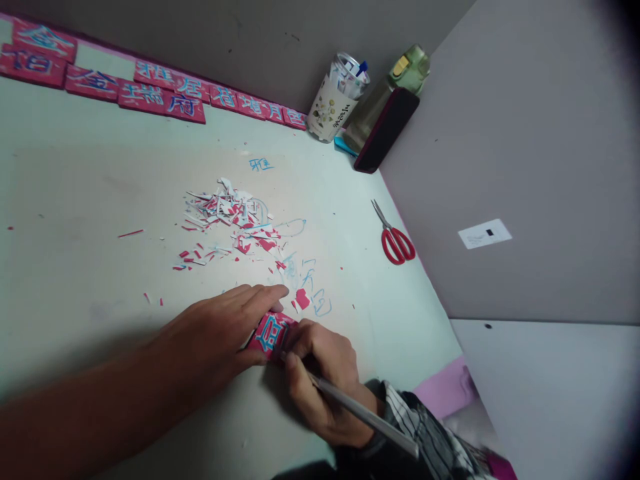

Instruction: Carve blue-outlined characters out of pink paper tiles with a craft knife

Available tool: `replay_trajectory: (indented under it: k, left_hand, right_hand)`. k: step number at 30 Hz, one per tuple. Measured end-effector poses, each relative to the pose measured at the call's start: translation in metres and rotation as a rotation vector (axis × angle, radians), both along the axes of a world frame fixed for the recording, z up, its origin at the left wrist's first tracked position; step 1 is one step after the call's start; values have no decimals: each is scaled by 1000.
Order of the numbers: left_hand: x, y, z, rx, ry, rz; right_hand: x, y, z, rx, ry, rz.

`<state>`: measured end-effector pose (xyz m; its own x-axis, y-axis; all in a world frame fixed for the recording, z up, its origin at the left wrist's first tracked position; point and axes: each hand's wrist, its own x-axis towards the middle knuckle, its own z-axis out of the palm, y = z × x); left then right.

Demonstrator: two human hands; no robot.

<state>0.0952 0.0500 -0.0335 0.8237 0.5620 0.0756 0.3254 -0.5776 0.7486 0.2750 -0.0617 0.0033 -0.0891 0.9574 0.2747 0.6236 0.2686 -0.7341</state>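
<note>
A small red tile (270, 335) with a white character outlined in blue lies on the board near the front. My left hand (243, 317) is closed around its left side, fingers along the far edge and thumb at the near edge. In my right hand (325, 373) a slim, grey carving knife (367, 417) is gripped like a pen, its long handle slanting toward the lower right. The knife's tip is hidden by my fingers at the tile's right edge. Just beyond the hands sits a loose red scrap (303, 298).
Red and white shavings (227, 207) are heaped mid-board. Several finished red character tiles (143, 97) line the back wall. At the back right stand a pen cup (327, 110), a green bottle (367, 107) and a dark phone (387, 130). Red-handled scissors (393, 237) lie by the right edge.
</note>
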Motion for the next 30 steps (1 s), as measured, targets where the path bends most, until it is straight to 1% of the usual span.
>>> replay_trajectory:
  k: [3,7,13,15,19,22,25,30]
  left_hand:
    - [0,0,2,0,-13,-6]
    - [-1,-1,5,2,23,11]
    - [-1,-2,-5,31,-32,8]
    - [0,-2,-6,19,-45,21]
    - [0,-1,-3,-124,-68,97]
    - [-1,4,3,-243,-130,143]
    - [-1,10,13,-338,-144,172]
    - [3,17,32,-520,-111,214]
  right_hand:
    - [0,0,0,17,-13,6]
    - [0,0,-1,12,-14,-3]
    - [-2,-2,-3,-22,31,-30]
    - [-2,-2,-2,-46,73,-45]
    - [-1,-2,2,-136,250,-108]
    - [0,-1,5,-149,363,-151]
    - [-1,0,6,-90,395,-166]
    - [-4,0,5,72,349,-140]
